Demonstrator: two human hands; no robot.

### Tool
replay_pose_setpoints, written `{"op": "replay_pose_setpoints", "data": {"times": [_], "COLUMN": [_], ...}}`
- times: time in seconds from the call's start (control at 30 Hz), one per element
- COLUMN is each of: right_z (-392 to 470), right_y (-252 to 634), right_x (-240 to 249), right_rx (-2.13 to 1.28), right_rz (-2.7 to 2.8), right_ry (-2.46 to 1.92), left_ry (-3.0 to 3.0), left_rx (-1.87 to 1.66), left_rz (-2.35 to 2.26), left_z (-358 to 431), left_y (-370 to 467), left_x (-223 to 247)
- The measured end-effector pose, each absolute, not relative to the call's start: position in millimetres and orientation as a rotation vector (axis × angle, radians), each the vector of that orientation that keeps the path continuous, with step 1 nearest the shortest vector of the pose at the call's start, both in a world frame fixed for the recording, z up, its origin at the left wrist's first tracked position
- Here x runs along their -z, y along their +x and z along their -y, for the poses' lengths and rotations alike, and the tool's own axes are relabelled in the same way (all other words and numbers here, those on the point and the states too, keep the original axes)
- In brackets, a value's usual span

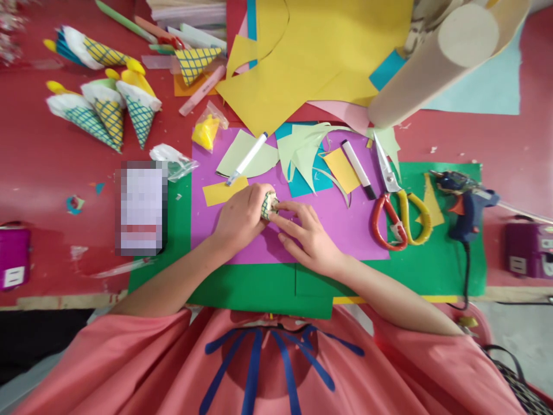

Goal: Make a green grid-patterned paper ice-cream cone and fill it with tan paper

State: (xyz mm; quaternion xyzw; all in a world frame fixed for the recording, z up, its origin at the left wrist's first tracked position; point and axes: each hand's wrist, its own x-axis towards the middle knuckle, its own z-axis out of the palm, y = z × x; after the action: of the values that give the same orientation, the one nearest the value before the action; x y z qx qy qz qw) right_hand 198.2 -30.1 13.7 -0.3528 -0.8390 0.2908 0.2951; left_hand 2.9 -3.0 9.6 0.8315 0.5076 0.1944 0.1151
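Over the purple sheet [354,230], my left hand [242,216] wraps round a small paper cone [266,207] with a green grid pattern and a pale opening. The lower part of the cone is hidden in the palm. My right hand [309,233] reaches to the cone's opening from the right, its index finger and thumb side touching the rim, other fingers slightly spread. Just beyond my left hand lie a yellow paper strip [213,193] and a white marker [248,157]. Pale green paper scraps [305,153] lie farther back.
Scissors [391,184] with red and yellow handles and a blue glue gun [466,210] lie right. Finished cones [140,109] and a blurred-out phone [140,207] are left. A large paper roll [432,69] stands back right, beside yellow sheets [324,46].
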Motion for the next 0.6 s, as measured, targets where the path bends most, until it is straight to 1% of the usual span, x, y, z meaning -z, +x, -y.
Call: {"op": "replay_pose_setpoints", "data": {"times": [0.23, 0.6], "right_z": [23.1, 24.1], "right_y": [201.8, 200.4], "right_x": [-17.0, -14.1], "right_rx": [-0.891, -0.892], "right_rz": [2.195, 2.219], "right_ry": [-0.914, -0.930], "left_ry": [2.390, 2.342], "left_rx": [-0.636, -0.609], "left_rz": [-1.383, -1.388], "left_z": [0.6, -4.2], "left_y": [4.2, -1.6], "left_x": [-8.4, -15.8]}}
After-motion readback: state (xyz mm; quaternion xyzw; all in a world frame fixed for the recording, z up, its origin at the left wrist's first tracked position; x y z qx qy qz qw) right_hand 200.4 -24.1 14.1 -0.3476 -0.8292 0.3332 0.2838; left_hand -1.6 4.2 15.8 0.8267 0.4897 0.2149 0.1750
